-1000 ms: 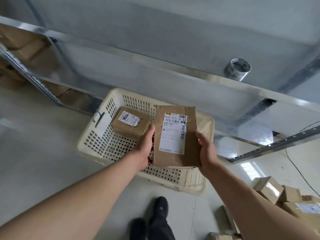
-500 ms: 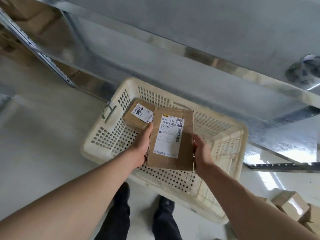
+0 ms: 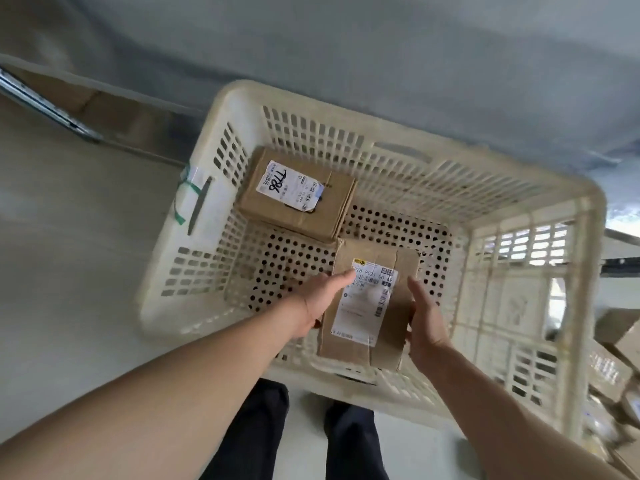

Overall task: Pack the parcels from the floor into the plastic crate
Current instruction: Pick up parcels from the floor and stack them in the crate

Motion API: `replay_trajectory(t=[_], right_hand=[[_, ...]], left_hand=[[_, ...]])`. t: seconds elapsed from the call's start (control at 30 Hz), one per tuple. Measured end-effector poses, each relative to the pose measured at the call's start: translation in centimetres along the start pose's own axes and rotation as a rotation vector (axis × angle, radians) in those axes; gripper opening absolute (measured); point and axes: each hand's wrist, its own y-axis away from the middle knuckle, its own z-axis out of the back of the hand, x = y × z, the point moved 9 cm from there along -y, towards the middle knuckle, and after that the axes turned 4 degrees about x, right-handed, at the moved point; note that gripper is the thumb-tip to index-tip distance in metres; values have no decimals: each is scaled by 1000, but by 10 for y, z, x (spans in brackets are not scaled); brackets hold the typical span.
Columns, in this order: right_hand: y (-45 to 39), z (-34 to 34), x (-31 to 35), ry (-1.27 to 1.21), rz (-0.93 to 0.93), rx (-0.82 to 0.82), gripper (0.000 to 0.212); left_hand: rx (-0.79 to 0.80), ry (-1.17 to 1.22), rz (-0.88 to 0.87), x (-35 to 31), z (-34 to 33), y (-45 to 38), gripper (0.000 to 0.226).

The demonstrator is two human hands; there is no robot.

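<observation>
Head cam: both hands hold labelled cardboard parcel (image 3: 369,303) over near side of cream plastic crate (image 3: 530,344), label up, prob. to lay it flat beside the one already in. Left hand (image 3: 320,304) grips left edge, thumb over label; right hand (image 3: 424,322) clasps right edge. Second parcel (image 3: 298,195) lies flat in far-left corner; label handwritten "T786". Held label reads approx. "P021 00", rest blurred. More boxes (image 3: 620,336) on floor, right.

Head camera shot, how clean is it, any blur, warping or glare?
Head view: wide-angle warping bows the crate rim; motion blur smears the right edge and the shelf above; the held parcel and the parcel marked T786 stay readable; no harsh glare.
</observation>
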Motion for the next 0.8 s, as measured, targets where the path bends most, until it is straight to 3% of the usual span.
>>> replay_trajectory(t=[0.1,0.17,0.3,0.43,0.5,0.63,0.73,0.8], right_hand=[[-18,-5,-23,30,-28,14,64],[-28,-10,-31,59,-38,28,51],[-55,-27,-44,102,-70,114,48],[-69,-38,-50,157,-89,129,22],[-71,-47,-50,193,-99,149,27],[-69,-62,-53,204,-130,157,28],[-63,-84,-60,218,-179,210,26],[-59,-104,-62,249,-187,254,23]], left_hand=[[-7,-31,42,14,4,-22,91],[-39,-59,73,22,10,-37,94],[-101,-55,152,40,27,-65,82],[-159,-33,163,46,44,-77,76],[-171,-34,189,49,50,-78,76],[-178,-7,199,49,62,-74,50],[-205,-22,191,51,80,-71,63],[-259,-34,168,54,99,-71,88]])
